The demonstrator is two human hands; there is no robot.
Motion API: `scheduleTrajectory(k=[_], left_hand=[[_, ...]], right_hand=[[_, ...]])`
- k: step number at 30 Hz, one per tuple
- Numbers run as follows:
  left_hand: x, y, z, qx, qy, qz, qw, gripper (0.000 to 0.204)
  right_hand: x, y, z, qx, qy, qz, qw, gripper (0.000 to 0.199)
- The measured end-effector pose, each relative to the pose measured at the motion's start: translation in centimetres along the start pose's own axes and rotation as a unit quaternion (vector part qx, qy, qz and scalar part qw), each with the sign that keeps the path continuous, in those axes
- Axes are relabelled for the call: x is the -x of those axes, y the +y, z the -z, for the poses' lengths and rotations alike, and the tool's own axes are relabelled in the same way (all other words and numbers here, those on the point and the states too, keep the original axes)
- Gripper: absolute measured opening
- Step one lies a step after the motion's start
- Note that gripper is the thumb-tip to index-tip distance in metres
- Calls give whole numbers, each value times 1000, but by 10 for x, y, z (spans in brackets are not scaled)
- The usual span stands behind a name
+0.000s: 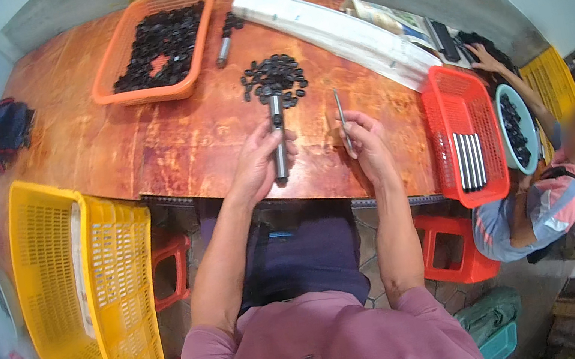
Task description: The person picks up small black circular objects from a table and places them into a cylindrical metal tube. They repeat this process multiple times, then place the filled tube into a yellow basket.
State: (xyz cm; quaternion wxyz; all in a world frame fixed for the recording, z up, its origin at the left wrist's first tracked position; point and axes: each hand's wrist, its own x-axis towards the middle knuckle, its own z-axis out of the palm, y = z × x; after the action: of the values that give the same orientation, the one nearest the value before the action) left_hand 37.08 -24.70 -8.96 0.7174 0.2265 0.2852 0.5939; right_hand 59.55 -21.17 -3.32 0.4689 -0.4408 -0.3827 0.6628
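My left hand [256, 158] is closed round a silver metal tube [281, 161] with black bands, its far end reaching the pile of small black rings [275, 71]. Between the fingers of my right hand [373, 146] is a thin, pointed metal rod [339, 106], tip directed away from me. The two hands are apart, both over the table's near edge. Beyond the pile lies another silver tube [223, 52] with black parts at its far end.
An orange basket [108, 100] of black pieces stands at the table's far left. On the right are a red basket [441, 142] with several silver tubes and a co-worker [535, 206] by a pale blue basin [506, 143]. A yellow crate [89, 289] stands left, a white roll [332, 35] lies behind.
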Motion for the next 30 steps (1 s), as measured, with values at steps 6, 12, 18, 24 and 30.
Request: scheduleTrajectory(k=[6,12,18,24,30], left_hand=[[0,3,-3,18,-15,12,1000,45],[0,4,-2,11,-19,18,1000,46],[0,5,-1,9,-32,34,999,41],[0,5,-1,18,-31,32,999,39],[1,8,-3,13,-33,31,999,39]], right_hand=[[9,12,-11,-6,-41,11,999,21],[9,23,-12,47,-36,121,991,18],[13,18,-15,45,35,85,995,14],[-10,6,21,500,98,398,763,27],[-13,-15,76,663,123,340,655,36]])
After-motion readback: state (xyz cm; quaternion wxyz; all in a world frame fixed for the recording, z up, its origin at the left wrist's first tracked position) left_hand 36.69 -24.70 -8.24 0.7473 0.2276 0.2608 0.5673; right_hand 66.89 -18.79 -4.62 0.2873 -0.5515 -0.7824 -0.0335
